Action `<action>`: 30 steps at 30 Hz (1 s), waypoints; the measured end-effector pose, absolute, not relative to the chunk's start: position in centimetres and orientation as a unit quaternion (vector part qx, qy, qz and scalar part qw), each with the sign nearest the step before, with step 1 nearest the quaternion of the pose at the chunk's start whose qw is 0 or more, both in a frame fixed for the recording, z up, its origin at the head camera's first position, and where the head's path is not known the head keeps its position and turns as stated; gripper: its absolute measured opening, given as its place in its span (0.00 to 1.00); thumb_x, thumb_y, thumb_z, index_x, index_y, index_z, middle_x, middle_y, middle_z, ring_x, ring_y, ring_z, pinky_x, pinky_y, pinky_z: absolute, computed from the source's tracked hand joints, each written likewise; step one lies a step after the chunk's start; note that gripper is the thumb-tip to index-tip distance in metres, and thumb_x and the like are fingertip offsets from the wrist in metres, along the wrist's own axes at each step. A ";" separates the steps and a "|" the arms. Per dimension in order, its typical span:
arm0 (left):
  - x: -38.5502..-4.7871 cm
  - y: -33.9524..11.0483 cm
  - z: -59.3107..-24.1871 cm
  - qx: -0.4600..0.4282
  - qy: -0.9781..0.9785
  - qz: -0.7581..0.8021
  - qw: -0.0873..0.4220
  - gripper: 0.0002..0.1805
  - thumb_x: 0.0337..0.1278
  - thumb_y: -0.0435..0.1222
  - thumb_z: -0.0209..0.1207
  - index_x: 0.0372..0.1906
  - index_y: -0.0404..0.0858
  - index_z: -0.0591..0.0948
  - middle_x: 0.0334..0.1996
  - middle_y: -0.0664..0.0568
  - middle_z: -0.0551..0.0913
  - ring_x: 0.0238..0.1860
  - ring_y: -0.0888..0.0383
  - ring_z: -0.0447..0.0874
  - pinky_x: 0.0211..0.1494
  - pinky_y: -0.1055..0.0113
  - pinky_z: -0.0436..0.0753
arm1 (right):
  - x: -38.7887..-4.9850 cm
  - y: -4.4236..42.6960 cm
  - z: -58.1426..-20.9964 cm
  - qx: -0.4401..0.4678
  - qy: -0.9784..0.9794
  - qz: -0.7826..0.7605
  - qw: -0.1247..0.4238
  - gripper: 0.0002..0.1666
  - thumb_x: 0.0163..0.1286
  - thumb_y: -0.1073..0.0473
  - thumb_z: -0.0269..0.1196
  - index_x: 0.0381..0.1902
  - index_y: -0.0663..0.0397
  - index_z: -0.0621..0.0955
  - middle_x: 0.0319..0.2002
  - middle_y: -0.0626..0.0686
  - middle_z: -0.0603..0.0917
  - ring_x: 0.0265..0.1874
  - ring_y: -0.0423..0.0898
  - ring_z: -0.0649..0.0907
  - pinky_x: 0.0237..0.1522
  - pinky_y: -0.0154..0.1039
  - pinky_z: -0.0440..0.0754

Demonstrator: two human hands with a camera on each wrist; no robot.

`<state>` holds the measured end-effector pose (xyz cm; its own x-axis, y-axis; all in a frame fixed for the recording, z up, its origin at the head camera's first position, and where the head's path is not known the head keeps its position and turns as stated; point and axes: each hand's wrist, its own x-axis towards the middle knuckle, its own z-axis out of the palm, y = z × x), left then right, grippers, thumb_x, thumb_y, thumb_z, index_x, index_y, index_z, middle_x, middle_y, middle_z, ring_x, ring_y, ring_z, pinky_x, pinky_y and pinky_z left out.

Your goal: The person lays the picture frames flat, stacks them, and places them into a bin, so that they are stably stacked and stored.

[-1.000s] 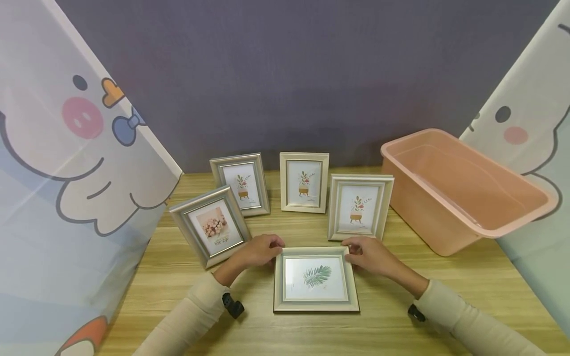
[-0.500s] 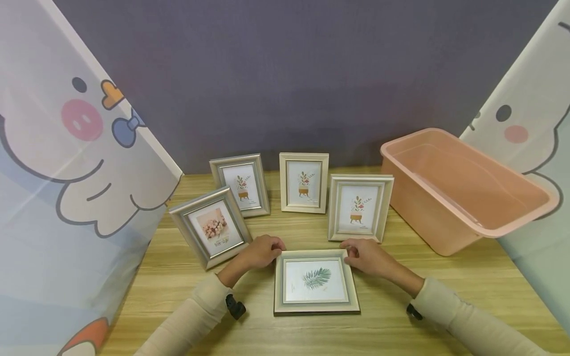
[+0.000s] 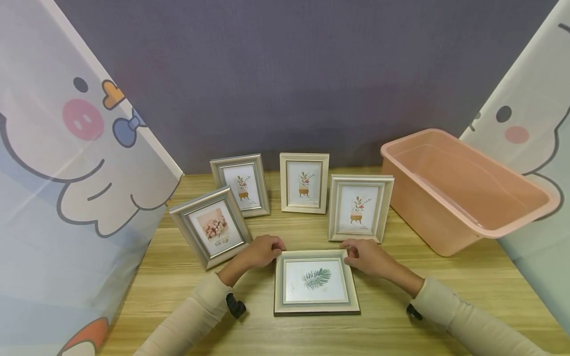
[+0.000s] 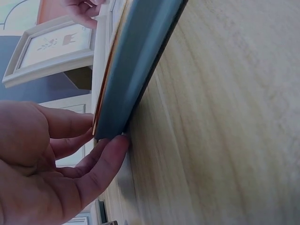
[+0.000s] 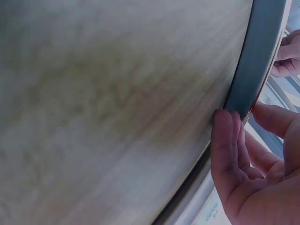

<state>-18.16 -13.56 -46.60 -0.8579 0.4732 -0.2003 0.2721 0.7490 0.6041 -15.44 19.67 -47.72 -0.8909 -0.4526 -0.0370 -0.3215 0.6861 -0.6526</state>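
A cream picture frame with a green leaf print lies at the front middle of the table, long side across. At its far left corner the left hand pinches the edge; in the left wrist view, fingers and thumb of this hand meet the corner from both faces of the bluish-looking frame side. The right hand pinches the far right corner. From the right wrist view, the same hand has its fingertips around the end of the frame side.
Behind stand a silver frame with a flower photo, a silver frame with a plant print, and two cream frames with plant prints. A pink bin stands at the right rear. Printed cloths flank the table.
Over the last second the leaf-print frame has shifted slightly toward the near edge of the table, with both hands at its corners. The standing frames and the bin have not moved.
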 end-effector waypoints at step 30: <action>-21.3 -10.1 -44.4 0.194 0.870 0.434 0.130 0.21 0.69 0.35 0.61 0.63 0.32 0.77 0.57 0.36 0.82 0.56 0.44 0.84 0.59 0.53 0.84 | -19.1 22.0 -40.0 -0.295 0.902 -0.314 -0.041 0.04 0.66 0.67 0.68 0.38 0.55 0.86 0.31 0.44 0.87 0.32 0.36 0.84 0.33 0.32 0.85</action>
